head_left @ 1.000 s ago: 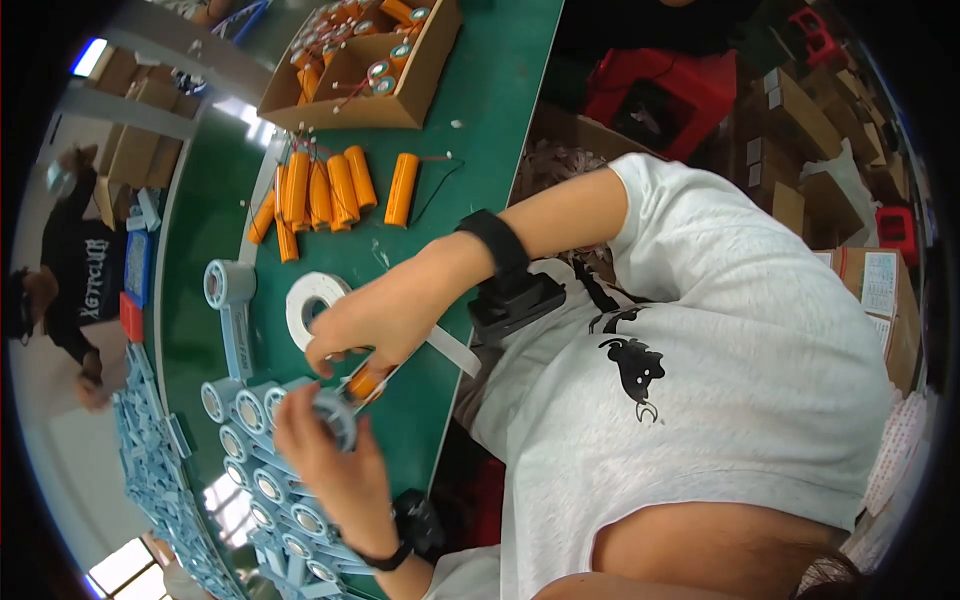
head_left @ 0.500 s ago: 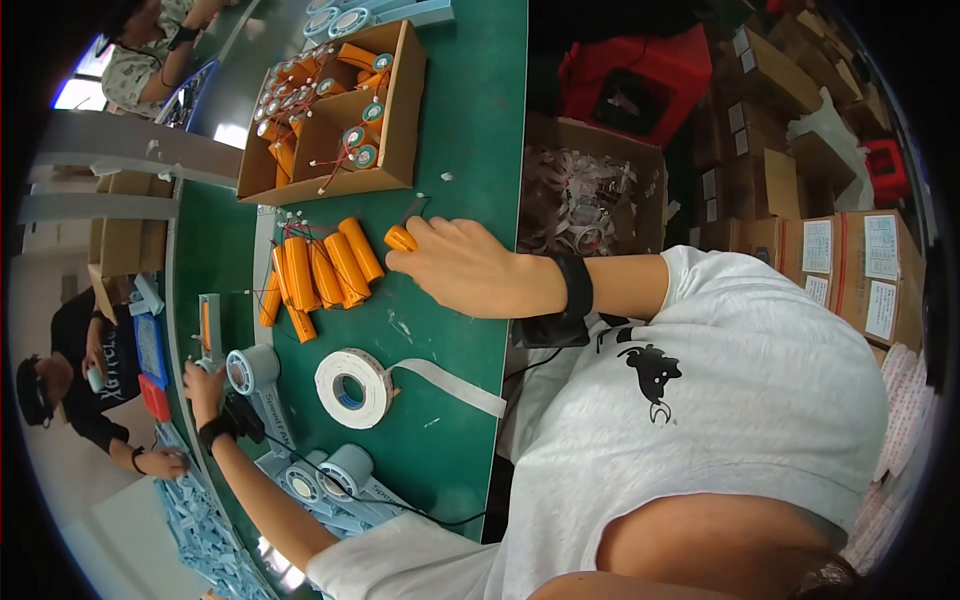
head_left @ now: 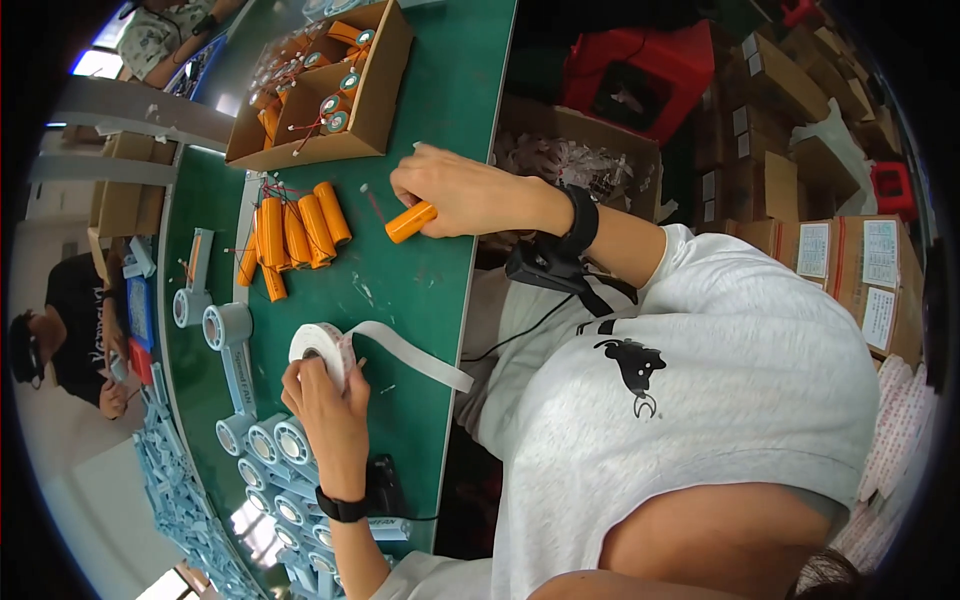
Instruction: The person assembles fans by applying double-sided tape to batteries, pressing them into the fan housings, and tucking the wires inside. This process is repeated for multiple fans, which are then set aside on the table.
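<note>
My right hand (head_left: 470, 193) is closed on an orange cylindrical battery (head_left: 410, 223), whose length sticks out below the fingers above the green table. My left hand (head_left: 332, 415) has its fingers on a roll of white tape (head_left: 318, 342), thumb at the rim and fingertips at the core. From the roll, a loose strip of tape (head_left: 410, 356) runs toward the table's near edge. A pile of orange batteries (head_left: 292, 232) with thin wires lies beyond both hands. Past the left hand are light-blue handheld fan bodies (head_left: 236, 365).
A divided cardboard box (head_left: 388, 105) of wired batteries stands on the table (head_left: 430, 90). More fan bodies (head_left: 290, 508) lie by my left forearm. Beside the table are a carton of scraps (head_left: 570, 150) and a red stool (head_left: 640, 85). Another person (head_left: 75, 325) works across from me.
My left hand has come back from the fan body at the far side and taken hold of the tape roll. My right hand has shifted nearer with the battery, now turned to show its side.
</note>
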